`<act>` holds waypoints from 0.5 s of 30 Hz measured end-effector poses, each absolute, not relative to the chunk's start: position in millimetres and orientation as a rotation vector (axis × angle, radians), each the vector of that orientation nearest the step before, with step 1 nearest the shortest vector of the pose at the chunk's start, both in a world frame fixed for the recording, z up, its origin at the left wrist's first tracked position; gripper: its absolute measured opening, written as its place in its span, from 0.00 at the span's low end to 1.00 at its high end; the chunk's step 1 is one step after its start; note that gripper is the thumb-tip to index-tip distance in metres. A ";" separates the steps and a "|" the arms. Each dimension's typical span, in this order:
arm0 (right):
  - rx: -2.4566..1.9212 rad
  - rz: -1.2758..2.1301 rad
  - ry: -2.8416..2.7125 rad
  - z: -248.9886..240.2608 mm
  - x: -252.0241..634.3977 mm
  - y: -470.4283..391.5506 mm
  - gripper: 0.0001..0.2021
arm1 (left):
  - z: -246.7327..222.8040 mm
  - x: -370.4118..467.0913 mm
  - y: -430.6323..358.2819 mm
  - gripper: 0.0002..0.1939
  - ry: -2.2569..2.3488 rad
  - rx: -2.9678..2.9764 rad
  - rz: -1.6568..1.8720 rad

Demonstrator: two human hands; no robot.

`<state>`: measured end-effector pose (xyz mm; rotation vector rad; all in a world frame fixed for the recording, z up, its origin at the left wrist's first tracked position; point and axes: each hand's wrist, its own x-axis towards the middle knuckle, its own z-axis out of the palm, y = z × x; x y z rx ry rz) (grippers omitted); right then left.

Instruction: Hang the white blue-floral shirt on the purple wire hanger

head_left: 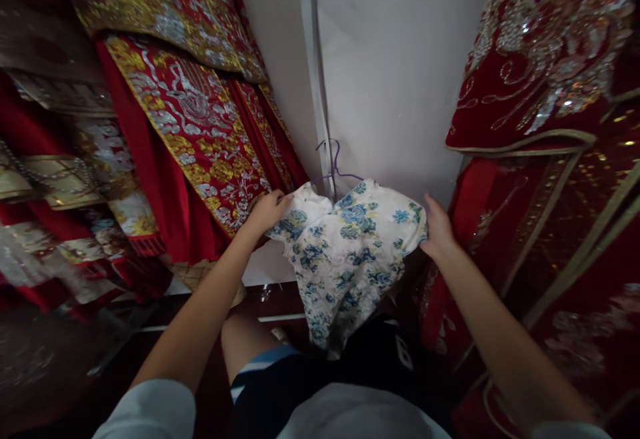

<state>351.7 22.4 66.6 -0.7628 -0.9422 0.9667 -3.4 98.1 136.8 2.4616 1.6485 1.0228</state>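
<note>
A white blouse with blue and green flowers [350, 245] hangs on a purple hanger [337, 159], whose hook points up toward the wall. My left hand [271, 211] is closed on the blouse's left shoulder and sleeve. On the other side, my right hand [439, 229] grips the edge of the right sleeve, its thumb raised. The blouse is spread between both hands, and its lower part drapes down over my lap. The fingertips of both hands are partly hidden by the cloth.
Red garments with gold and silver embroidery [195, 132] hang close on the left. More red sequined garments [545, 72] crowd the right side. A pale wall [400, 79] with a narrow metal strip [316, 59] stands straight ahead.
</note>
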 end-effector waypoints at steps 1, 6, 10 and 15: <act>-0.759 0.985 -0.905 67.5 352.4 16.8 0.22 | 131.0 -7.8 97.2 0.18 1.673 2.416 1.064; -0.717 0.976 -0.748 83.2 342.9 5.2 0.15 | 123.6 -6.4 102.0 0.13 1.553 2.164 1.586; -0.644 0.924 -0.630 101.1 348.8 15.4 0.10 | 148.8 2.5 109.7 0.18 1.258 2.045 1.818; -0.620 0.865 -0.505 98.1 350.5 -7.6 0.09 | 167.5 6.2 89.2 0.35 1.078 2.532 1.541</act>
